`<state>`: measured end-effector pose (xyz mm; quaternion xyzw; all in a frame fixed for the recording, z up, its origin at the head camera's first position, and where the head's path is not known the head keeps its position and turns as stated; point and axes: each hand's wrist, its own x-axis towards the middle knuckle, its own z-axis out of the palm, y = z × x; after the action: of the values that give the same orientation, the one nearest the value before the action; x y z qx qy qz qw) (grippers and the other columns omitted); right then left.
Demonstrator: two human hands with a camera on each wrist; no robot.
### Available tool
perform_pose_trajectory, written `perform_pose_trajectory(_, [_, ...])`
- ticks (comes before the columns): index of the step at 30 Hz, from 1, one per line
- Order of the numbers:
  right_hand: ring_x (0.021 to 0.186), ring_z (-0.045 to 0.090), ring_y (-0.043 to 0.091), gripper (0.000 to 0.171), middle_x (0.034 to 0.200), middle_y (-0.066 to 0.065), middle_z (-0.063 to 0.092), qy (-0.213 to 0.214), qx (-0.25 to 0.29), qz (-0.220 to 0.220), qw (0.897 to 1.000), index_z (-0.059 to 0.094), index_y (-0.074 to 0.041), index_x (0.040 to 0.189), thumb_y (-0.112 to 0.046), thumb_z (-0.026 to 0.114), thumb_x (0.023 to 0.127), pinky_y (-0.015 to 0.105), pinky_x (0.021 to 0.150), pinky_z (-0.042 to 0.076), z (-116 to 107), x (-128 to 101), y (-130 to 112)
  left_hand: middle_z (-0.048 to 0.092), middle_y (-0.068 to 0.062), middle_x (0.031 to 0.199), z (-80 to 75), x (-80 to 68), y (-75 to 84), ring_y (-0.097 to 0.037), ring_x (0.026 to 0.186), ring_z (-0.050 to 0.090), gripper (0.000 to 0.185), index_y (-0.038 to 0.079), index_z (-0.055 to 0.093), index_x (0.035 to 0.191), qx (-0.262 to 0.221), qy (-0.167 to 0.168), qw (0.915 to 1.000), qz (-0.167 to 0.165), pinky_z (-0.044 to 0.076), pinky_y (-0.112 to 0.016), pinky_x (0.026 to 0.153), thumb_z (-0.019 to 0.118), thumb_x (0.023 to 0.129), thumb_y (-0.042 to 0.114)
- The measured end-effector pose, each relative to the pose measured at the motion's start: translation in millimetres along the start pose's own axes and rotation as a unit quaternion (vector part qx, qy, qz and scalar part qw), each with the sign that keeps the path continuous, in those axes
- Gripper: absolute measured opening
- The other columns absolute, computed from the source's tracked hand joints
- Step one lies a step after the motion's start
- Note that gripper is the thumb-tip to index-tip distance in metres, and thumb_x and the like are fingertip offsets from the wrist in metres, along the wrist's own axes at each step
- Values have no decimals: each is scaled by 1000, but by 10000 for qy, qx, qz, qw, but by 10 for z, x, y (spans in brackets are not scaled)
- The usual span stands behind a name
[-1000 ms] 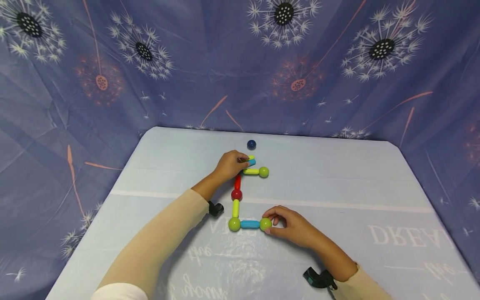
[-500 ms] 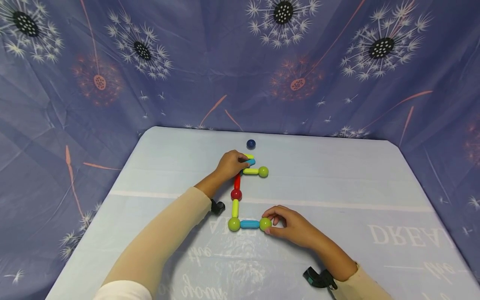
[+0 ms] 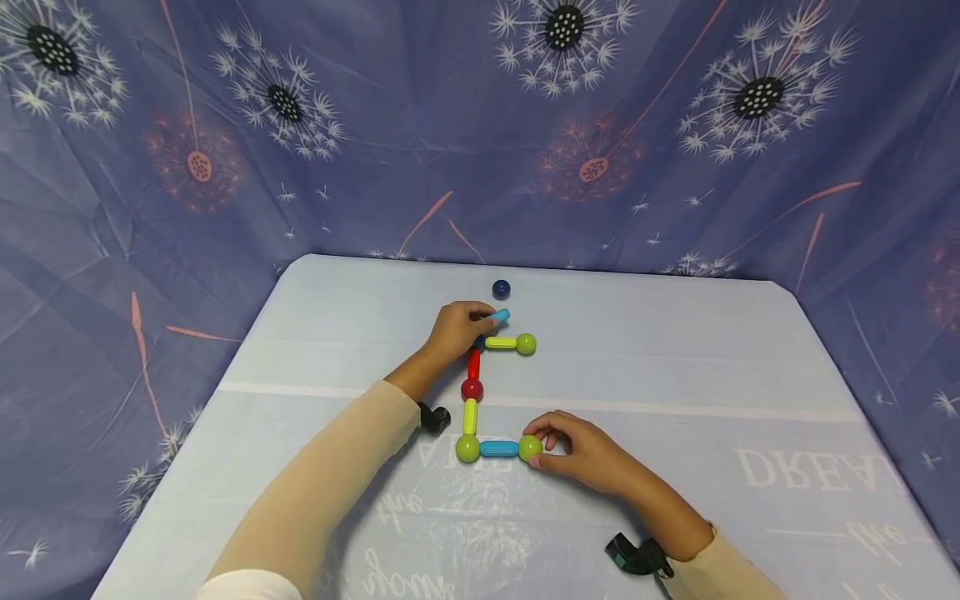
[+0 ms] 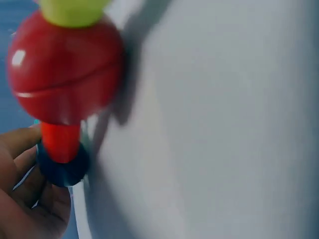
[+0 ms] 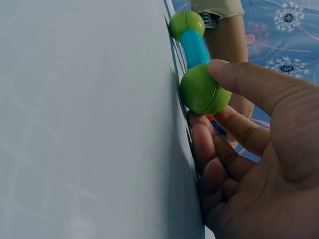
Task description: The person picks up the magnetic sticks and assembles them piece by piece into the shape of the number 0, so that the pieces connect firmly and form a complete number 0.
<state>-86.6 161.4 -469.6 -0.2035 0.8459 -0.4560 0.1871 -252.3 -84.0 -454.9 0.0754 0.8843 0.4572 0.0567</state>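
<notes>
In the head view my left hand (image 3: 456,329) pinches a short blue rod (image 3: 500,316) between thumb and fingers, over the far end of a chain of balls and rods. Below that hand a dark blue ball (image 3: 479,342) joins a red rod (image 3: 474,364) and a yellow-green rod (image 3: 500,342) tipped by a green ball (image 3: 526,343). Toward me come a red ball (image 3: 472,389), another yellow-green rod (image 3: 470,417), a green corner ball (image 3: 468,448) and a lying blue rod (image 3: 498,449). My right hand (image 5: 254,134) pinches the green end ball (image 5: 202,92) of that rod.
A loose dark blue ball (image 3: 501,289) lies behind the left hand, near the back of the white table (image 3: 675,350). A patterned blue cloth (image 3: 450,125) rises behind the table. Black wrist devices (image 3: 637,556) sit on both forearms.
The blue rod in my left hand has tilted and shifted slightly away from me. The yellow-green rod beside it has gone from sight, and the joining dark blue ball shows more. The right hand stays put.
</notes>
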Motion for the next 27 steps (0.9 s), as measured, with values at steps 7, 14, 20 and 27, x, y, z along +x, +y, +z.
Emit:
perform_pose_trajectory(7, [93, 57, 13, 32, 102, -6, 64, 20, -55, -24, 10000, 68, -25, 116, -34, 79, 88, 23, 79, 47, 5, 8, 7, 75, -3, 111, -99, -25, 55, -19, 106, 68, 21, 20, 77, 113, -978, 47, 9951, -156, 56, -36, 91, 74, 93, 28])
perform_pose_trajectory(14, [93, 58, 15, 32, 103, -6, 64, 4, -23, -84, 10000, 68, -24, 117, -34, 79, 89, 24, 80, 48, -2, 10, 3, 75, -4, 117, -131, -145, 176, -20, 110, 68, 23, 20, 76, 116, -1626, -115, 9863, -261, 54, -40, 98, 74, 94, 26])
perform_pose_trajectory(20, [93, 58, 14, 32, 103, -5, 64, 2, -20, -71, 10000, 68, -24, 117, -34, 79, 89, 24, 80, 48, -7, 13, 1, 73, -6, 118, -99, -283, 221, -22, 107, 70, 30, 18, 73, 123, -1842, -297, 9818, -357, 56, -44, 98, 73, 94, 24])
perform_pose_trajectory(27, [93, 57, 13, 32, 103, -6, 64, 28, -48, -48, 10000, 68, -25, 117, -34, 79, 89, 24, 79, 47, -8, 13, 0, 67, -10, 118, -53, -448, 252, -22, 101, 69, 43, 18, 64, 138, -1912, -744, 9787, -105, 56, -49, 96, 70, 95, 17])
